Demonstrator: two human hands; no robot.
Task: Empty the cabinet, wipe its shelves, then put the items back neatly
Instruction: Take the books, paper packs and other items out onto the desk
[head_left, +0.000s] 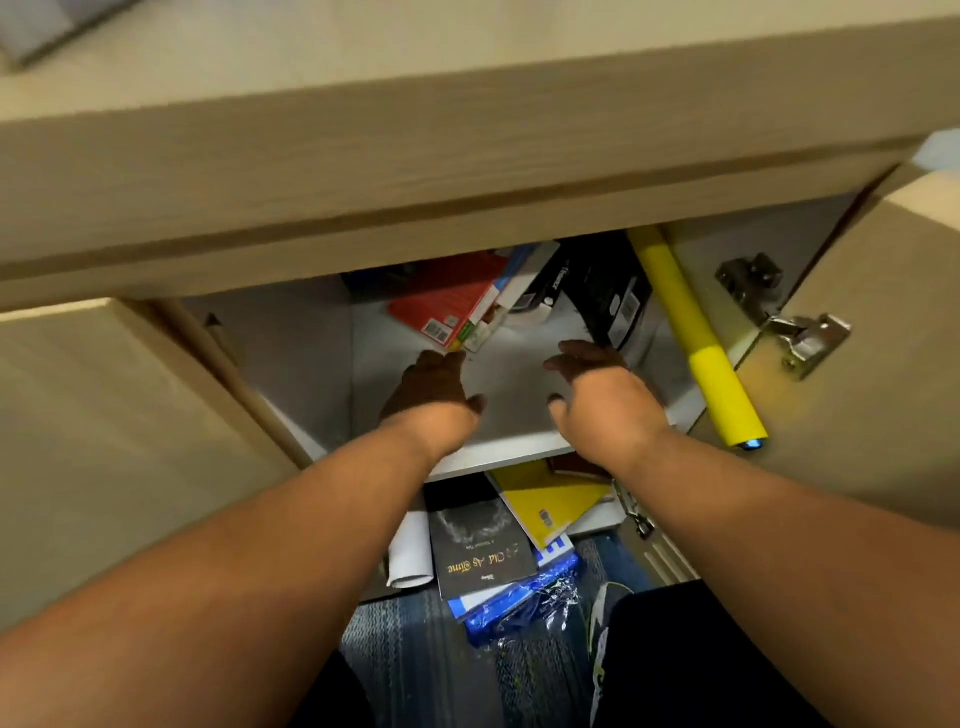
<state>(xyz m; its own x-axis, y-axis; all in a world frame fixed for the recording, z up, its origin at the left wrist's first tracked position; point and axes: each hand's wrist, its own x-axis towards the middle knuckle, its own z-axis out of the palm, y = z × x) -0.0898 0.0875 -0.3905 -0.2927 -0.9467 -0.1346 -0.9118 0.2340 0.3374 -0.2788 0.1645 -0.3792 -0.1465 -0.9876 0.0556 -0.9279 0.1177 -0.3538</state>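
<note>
1. Cabinet (291, 332) under a wooden top, seen from above, with its left door (104, 441) and right door (857, 389) swung open.
2. The pale upper shelf (519, 374) is bare at the near end. At its far end a red book (447, 301) leans among other books, and a black box (608, 291) stands to their right.
3. The left hand (431, 389) reaches in with fingers straight and holds nothing. Its fingertips are at the red book's near corner, and I cannot tell whether they touch it.
4. The right hand (602, 389) is over the shelf, fingers spread and relaxed, holding nothing, just near of the black box.
5. A yellow tube (696, 343) leans along the cabinet's right side, close to a metal hinge (779, 312).
6. Below the shelf lie a dark book (478, 545), a yellow notebook (550, 499), a roll of white paper (410, 551) and a blue plastic packet (519, 597), partly jutting out over a blue rug (415, 649).
</note>
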